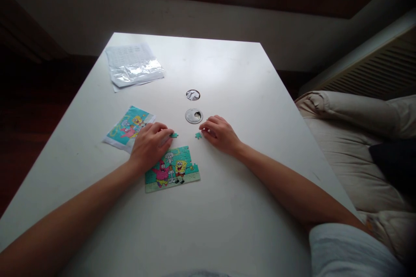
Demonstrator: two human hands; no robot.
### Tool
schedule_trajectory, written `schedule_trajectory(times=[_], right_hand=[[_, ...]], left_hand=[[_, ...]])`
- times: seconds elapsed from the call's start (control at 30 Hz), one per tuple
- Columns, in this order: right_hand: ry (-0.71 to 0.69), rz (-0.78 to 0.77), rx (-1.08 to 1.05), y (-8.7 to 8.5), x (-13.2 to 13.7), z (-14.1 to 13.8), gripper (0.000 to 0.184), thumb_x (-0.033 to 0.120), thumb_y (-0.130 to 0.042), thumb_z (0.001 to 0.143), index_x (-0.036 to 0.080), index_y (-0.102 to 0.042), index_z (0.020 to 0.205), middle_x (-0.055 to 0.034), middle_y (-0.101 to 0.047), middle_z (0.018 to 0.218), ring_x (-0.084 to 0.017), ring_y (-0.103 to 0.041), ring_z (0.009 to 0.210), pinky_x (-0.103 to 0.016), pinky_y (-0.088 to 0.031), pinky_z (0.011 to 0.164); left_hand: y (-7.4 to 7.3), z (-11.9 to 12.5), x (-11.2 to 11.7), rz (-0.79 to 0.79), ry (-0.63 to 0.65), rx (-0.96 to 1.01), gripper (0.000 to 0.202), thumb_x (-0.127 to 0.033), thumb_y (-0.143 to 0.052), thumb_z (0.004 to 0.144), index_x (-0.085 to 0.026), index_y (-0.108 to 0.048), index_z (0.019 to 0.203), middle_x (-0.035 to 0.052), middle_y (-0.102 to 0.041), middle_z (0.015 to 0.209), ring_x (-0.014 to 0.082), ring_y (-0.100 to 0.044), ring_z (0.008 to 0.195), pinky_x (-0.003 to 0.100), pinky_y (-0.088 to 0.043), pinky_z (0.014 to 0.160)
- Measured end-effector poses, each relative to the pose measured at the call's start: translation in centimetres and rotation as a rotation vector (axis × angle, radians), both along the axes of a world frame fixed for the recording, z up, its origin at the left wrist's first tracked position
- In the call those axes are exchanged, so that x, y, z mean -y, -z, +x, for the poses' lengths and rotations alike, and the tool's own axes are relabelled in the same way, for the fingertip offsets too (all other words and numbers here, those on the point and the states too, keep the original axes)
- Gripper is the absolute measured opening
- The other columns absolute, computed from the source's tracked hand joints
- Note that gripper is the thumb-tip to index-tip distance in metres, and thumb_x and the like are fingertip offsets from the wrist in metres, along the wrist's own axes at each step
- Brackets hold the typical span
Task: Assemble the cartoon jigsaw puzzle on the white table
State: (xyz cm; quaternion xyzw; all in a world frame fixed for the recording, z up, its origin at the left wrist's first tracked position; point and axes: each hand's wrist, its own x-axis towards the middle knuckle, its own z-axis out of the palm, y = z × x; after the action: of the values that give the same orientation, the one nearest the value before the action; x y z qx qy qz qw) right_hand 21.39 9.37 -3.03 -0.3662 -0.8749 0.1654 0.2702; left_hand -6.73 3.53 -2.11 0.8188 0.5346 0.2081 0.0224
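A small cartoon jigsaw puzzle (177, 172) lies flat on the white table (227, 207), nearly assembled. My left hand (150, 143) rests over its upper left corner, fingers curled, with its fingertips touching a loose teal puzzle piece (174, 135). My right hand (220, 132) sits to the right, fingers bent, with its fingertips against a second loose teal piece (198, 135). Neither piece is lifted off the table. A printed reference picture (125, 128) of the same cartoon lies to the left, partly under my left hand.
Two round metal lids or tins (194, 115) (193, 95) sit just beyond my hands. A clear plastic bag on paper (133, 68) lies at the far left of the table. A beige cushioned seat (357, 138) stands to the right; a window runs along the top.
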Motion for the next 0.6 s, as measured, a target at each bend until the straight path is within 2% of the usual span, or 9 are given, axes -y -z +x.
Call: schedule_trajectory(times=[0.13, 0.33, 0.47, 0.6], right_hand=[[-0.018, 0.002, -0.004, 0.0, 0.1, -0.4, 0.010, 0.021, -0.056, 0.095, 0.022, -0.066, 0.093, -0.0046, -0.063, 0.086, -0.020, -0.051, 0.083, -0.035, -0.039, 0.082], [-0.018, 0.010, -0.013, -0.1, 0.1, -0.4, 0.009, 0.020, -0.058, 0.094, 0.022, -0.066, 0.091, -0.0038, -0.063, 0.086, -0.019, -0.051, 0.083, -0.034, -0.039, 0.082], [-0.020, 0.023, -0.025, 0.0, 0.1, -0.3, 0.008, 0.018, -0.059, 0.093, 0.022, -0.066, 0.091, -0.0035, -0.064, 0.086, -0.019, -0.052, 0.083, -0.034, -0.040, 0.082], [-0.045, 0.030, -0.065, -0.2, 0.5, -0.7, 0.008, 0.017, -0.059, 0.092, 0.022, -0.065, 0.091, -0.0035, -0.065, 0.088, -0.019, -0.053, 0.085, -0.035, -0.040, 0.083]], left_hand=[[-0.1, 0.5, -0.1, -0.026, -0.009, 0.049, 0.016, -0.028, -0.057, 0.095, -0.025, -0.071, 0.100, 0.0050, -0.066, 0.103, 0.0248, -0.058, 0.098, 0.043, -0.048, 0.090], [-1.0, 0.6, 0.1, -0.095, 0.021, -0.004, 0.012, -0.024, -0.055, 0.095, -0.021, -0.065, 0.100, 0.0064, -0.063, 0.105, 0.0253, -0.056, 0.099, 0.042, -0.047, 0.088], [-1.3, 0.9, 0.4, -0.139, 0.044, -0.059, 0.003, -0.020, -0.056, 0.093, -0.020, -0.058, 0.094, 0.0065, -0.062, 0.099, 0.0237, -0.056, 0.092, 0.039, -0.045, 0.082], [-1.5, 1.5, 0.7, -0.167, 0.053, 0.020, 0.002, -0.020, -0.057, 0.094, -0.020, -0.058, 0.092, 0.0031, -0.064, 0.091, 0.0208, -0.057, 0.085, 0.036, -0.043, 0.078]])
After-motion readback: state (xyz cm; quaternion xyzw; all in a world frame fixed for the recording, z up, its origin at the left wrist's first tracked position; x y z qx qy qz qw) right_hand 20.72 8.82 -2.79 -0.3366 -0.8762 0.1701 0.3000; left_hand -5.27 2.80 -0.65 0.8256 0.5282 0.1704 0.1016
